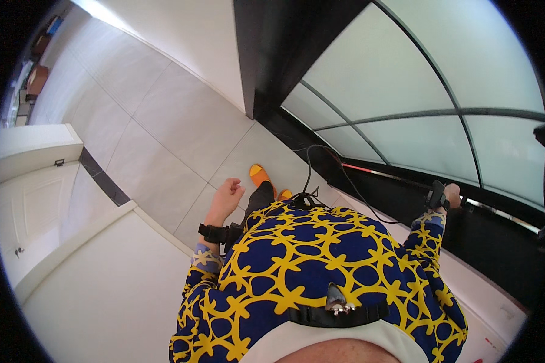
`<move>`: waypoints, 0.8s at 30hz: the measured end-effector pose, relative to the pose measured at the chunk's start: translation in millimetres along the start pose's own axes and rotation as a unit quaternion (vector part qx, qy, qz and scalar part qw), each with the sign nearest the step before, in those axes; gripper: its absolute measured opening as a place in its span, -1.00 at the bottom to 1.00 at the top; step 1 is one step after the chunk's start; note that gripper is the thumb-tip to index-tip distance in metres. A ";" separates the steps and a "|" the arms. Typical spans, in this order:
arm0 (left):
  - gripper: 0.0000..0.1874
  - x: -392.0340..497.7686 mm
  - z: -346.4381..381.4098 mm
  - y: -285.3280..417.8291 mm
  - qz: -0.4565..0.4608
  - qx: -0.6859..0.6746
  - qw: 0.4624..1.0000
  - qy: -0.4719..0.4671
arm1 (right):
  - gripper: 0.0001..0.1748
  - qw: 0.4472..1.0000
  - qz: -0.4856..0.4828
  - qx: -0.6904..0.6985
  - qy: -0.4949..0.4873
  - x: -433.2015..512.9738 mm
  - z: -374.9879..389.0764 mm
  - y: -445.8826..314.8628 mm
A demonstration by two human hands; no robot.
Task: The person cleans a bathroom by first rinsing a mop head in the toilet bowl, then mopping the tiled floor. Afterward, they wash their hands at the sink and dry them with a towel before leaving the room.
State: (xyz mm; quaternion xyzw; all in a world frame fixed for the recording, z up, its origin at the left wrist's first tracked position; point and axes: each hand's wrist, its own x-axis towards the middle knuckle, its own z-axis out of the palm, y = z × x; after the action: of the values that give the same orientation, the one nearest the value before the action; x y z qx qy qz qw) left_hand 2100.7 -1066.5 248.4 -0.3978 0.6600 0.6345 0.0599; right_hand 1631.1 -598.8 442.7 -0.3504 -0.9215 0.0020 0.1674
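My left hand (227, 197) hangs over the floor to the left of my body, its fingers loosely curled and slightly apart, with nothing in it. At the far right my right hand (453, 195) is against the edge of a black-framed door (449, 112) with frosted glass panes. Its fingers are mostly hidden, so how firmly it holds the door edge does not show. A narrow bright strip (504, 214) runs along this edge, on both sides of the hand. Black straps with small devices circle both wrists.
Grey tiles (159, 118) cover the floor around my orange shoes (261, 174). A black cable (309, 165) loops from my waist towards the right. White cabinet or door panels (32, 199) stand at left. A white wall (200, 50) meets the dark door frame (272, 50); boxes (37, 80) sit far left.
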 end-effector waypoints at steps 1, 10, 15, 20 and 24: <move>-0.63 -3.5 6.3 5.5 -0.005 0.016 1.000 -0.007 | -0.58 0.997 0.043 0.067 0.006 -5.9 0.1 -6.1; -0.63 -23.6 73.6 50.2 -0.005 0.133 0.988 -0.075 | -0.54 0.850 0.177 0.496 0.009 -76.9 -27.3 -24.6; -0.63 -27.3 119.3 65.4 0.002 0.170 0.981 -0.095 | -0.61 0.863 0.156 0.479 -0.029 -80.7 -34.7 -35.0; -0.64 -34.6 156.6 75.9 -0.011 0.197 0.973 -0.118 | -0.54 0.852 0.159 0.498 0.011 -69.1 -17.7 -31.3; -0.63 -28.1 176.8 75.7 0.002 0.204 0.971 -0.127 | -0.48 0.846 0.159 0.505 -0.061 -51.5 6.5 -23.7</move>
State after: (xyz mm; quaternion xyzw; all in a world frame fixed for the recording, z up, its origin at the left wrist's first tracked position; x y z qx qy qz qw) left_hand 1998.9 -906.7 291.4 -0.2925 0.7634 0.5314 0.2220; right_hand 1649.7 -649.2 423.6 -0.3580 -0.7335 0.5150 0.2618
